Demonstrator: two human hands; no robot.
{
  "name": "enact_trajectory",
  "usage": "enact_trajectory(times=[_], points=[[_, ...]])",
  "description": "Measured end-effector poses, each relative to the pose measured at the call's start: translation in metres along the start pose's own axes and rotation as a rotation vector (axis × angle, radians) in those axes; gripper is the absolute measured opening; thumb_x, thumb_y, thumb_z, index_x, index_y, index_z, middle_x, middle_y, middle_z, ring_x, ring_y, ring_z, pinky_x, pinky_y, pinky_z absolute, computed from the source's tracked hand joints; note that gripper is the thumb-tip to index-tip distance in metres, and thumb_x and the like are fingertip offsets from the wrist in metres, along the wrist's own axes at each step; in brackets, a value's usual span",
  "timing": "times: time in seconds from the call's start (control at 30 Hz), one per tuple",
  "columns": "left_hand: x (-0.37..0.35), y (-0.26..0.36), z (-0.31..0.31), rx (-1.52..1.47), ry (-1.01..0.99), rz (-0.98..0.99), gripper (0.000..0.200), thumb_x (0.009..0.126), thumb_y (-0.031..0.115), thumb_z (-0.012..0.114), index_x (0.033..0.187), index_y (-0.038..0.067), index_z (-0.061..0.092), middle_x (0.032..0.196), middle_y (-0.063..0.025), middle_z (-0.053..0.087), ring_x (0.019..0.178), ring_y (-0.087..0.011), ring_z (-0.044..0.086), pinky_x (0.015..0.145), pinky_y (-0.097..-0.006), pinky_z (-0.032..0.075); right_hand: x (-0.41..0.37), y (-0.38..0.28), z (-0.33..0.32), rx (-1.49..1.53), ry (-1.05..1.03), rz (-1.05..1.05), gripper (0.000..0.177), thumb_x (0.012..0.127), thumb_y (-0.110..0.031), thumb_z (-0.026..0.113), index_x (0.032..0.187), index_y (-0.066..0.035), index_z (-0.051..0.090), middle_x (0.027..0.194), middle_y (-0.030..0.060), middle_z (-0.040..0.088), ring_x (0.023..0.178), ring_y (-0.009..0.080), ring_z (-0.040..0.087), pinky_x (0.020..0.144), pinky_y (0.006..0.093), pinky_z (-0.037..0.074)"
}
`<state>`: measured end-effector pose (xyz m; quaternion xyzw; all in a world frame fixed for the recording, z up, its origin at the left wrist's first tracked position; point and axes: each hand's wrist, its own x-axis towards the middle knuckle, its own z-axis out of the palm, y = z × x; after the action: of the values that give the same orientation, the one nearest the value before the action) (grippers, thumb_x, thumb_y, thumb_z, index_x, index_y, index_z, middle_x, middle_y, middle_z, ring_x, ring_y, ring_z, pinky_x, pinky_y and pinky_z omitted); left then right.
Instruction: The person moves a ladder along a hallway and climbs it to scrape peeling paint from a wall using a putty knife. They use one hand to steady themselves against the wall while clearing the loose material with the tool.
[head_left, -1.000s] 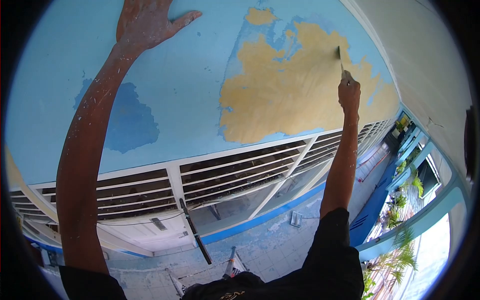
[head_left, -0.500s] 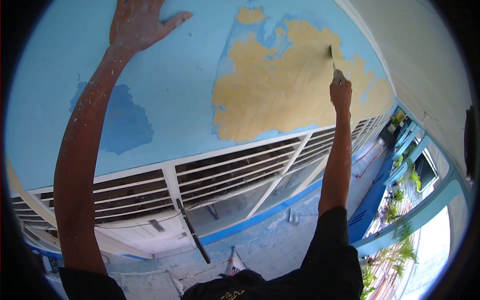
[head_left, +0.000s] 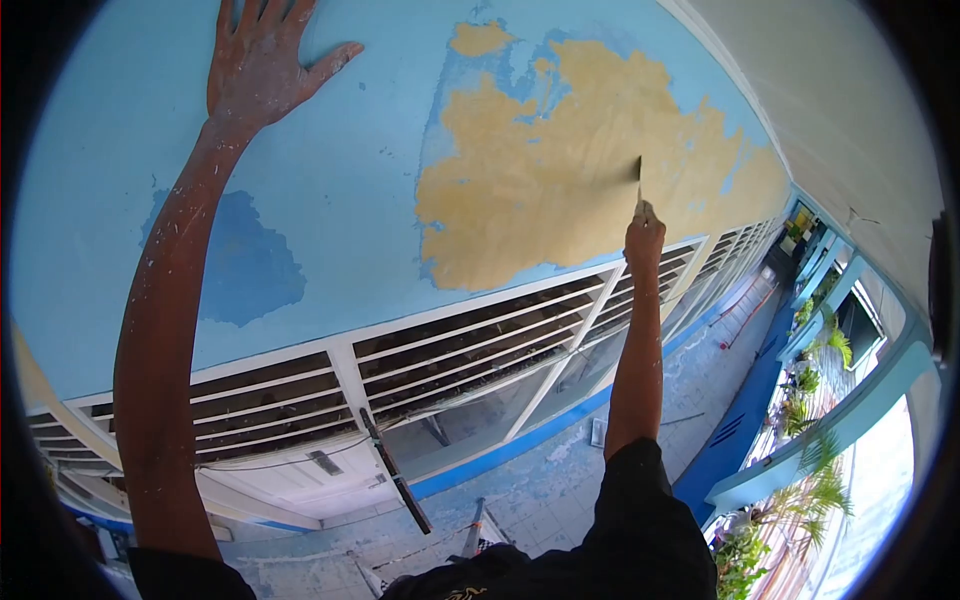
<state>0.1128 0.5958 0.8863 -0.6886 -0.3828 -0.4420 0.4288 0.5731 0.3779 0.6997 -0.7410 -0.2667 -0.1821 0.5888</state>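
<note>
My left hand (head_left: 258, 78) lies against the light-blue wall (head_left: 340, 170) at upper left, fingers spread and nothing held; dusty white specks dot the arm. In my right hand (head_left: 645, 236) is a scraper (head_left: 640, 180), gripped by its handle with the blade pointing up. The blade is right at a large tan patch (head_left: 540, 190), where the blue paint is gone and the edges are ragged. A darker blue patch (head_left: 250, 262) shows on the wall beside my left forearm.
Barred louver windows (head_left: 460, 345) run below the painted wall. Far down on the floor (head_left: 560, 480) lies a small tray (head_left: 598, 432). A ladder top (head_left: 480, 525) stands close below me. Plants (head_left: 800, 500) and a blue-green railing (head_left: 840, 430) line the right side.
My right hand and the scraper have moved down and a little left across the tan patch. The view has shifted slightly, and more of my left hand's fingers show.
</note>
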Motion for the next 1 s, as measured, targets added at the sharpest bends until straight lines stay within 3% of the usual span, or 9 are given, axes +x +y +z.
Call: enact_trajectory(times=[0.07, 0.13, 0.27, 0.33, 0.5, 0.6, 0.7, 0.8, 1.0], points=[[0.002, 0.001, -0.003, 0.005, -0.008, -0.018, 0.097, 0.091, 0.068, 0.062, 0.165, 0.018, 0.025, 0.175, -0.0116, 0.008, 0.162, -0.033, 0.002, 0.132, -0.0563, 0.0, -0.007, 0.03, 0.012, -0.243, -0.006, -0.184, 0.04, 0.101, -0.023, 0.047, 0.123, 0.002, 0.068, 0.093, 0.0363, 0.069, 0.091, 0.0541, 0.069, 0.078, 0.0595, 0.055], [0.0, 0.003, -0.001, 0.001, 0.002, -0.013, 0.097, 0.091, 0.068, 0.062, 0.165, 0.018, 0.026, 0.175, -0.0119, 0.009, 0.162, -0.0331, 0.003, 0.132, -0.0564, 0.001, -0.07, 0.012, 0.025, -0.181, 0.011, -0.275, 0.041, 0.103, -0.023, 0.045, 0.131, 0.0, 0.065, 0.1, 0.0376, 0.067, 0.1, 0.0546, 0.066, 0.088, 0.0584, 0.053], [-0.002, 0.0, 0.001, 0.001, 0.026, 0.003, 0.097, 0.091, 0.068, 0.062, 0.165, 0.018, 0.026, 0.175, -0.0121, 0.01, 0.161, -0.0332, 0.004, 0.132, -0.0566, 0.001, -0.035, 0.018, 0.02, -0.13, 0.086, -0.268, 0.038, 0.102, -0.024, 0.047, 0.122, 0.0, 0.068, 0.093, 0.0363, 0.068, 0.091, 0.0552, 0.067, 0.076, 0.0597, 0.054], [-0.001, 0.003, -0.001, -0.002, 0.01, 0.003, 0.097, 0.091, 0.068, 0.062, 0.165, 0.018, 0.026, 0.175, -0.0122, 0.01, 0.161, -0.0332, 0.004, 0.132, -0.0566, 0.001, -0.003, 0.011, 0.009, -0.092, -0.006, -0.013, 0.041, 0.104, -0.024, 0.044, 0.123, 0.002, 0.069, 0.09, 0.0338, 0.07, 0.085, 0.0503, 0.07, 0.072, 0.0536, 0.054], [0.005, 0.0, -0.006, -0.036, -0.108, -0.033, 0.098, 0.09, 0.068, 0.063, 0.165, 0.017, 0.026, 0.175, -0.0124, 0.01, 0.161, -0.0335, 0.004, 0.131, -0.0566, 0.001, -0.075, -0.001, 0.039, -0.195, 0.049, -0.354, 0.04, 0.103, -0.021, 0.05, 0.137, -0.003, 0.062, 0.075, 0.0288, 0.068, 0.067, 0.0461, 0.07, 0.06, 0.0563, 0.054], [0.0, 0.005, -0.004, 0.0, 0.001, -0.012, 0.097, 0.091, 0.067, 0.063, 0.165, 0.017, 0.026, 0.175, -0.0124, 0.01, 0.161, -0.0335, 0.004, 0.131, -0.0564, 0.001, -0.166, -0.048, 0.053, -0.157, -0.042, -0.493, 0.047, 0.103, -0.019, 0.053, 0.149, -0.008, 0.053, 0.07, 0.0267, 0.066, 0.064, 0.0471, 0.067, 0.057, 0.057, 0.053], [0.01, -0.016, 0.046, -0.144, 0.573, 0.231, 0.085, 0.093, 0.076, 0.055, 0.164, 0.037, 0.031, 0.173, 0.002, 0.024, 0.159, -0.0283, 0.023, 0.126, -0.0626, 0.019, -0.135, -0.095, 0.049, -0.281, 0.043, -0.474, 0.046, 0.102, -0.018, 0.055, 0.148, -0.009, 0.054, 0.069, 0.0256, 0.065, 0.064, 0.0463, 0.067, 0.056, 0.057, 0.052], [0.011, -0.016, 0.047, -0.138, 0.58, 0.241, 0.085, 0.092, 0.076, 0.056, 0.163, 0.037, 0.032, 0.173, 0.0016, 0.025, 0.158, -0.0292, 0.025, 0.124, -0.0652, 0.021, -0.092, -0.131, 0.037, -0.295, 0.1, -0.457, 0.041, 0.101, -0.018, 0.056, 0.141, -0.009, 0.059, 0.071, 0.0257, 0.067, 0.064, 0.0463, 0.067, 0.055, 0.0576, 0.053], [0.01, -0.017, 0.049, -0.123, 0.586, 0.24, 0.086, 0.091, 0.078, 0.056, 0.163, 0.038, 0.032, 0.172, 0.0013, 0.026, 0.158, -0.0291, 0.026, 0.124, -0.0646, 0.023, -0.172, -0.109, 0.039, -0.24, -0.102, -0.384, 0.042, 0.102, -0.017, 0.055, 0.143, -0.012, 0.062, 0.074, 0.0286, 0.067, 0.066, 0.0474, 0.068, 0.061, 0.0553, 0.055]])
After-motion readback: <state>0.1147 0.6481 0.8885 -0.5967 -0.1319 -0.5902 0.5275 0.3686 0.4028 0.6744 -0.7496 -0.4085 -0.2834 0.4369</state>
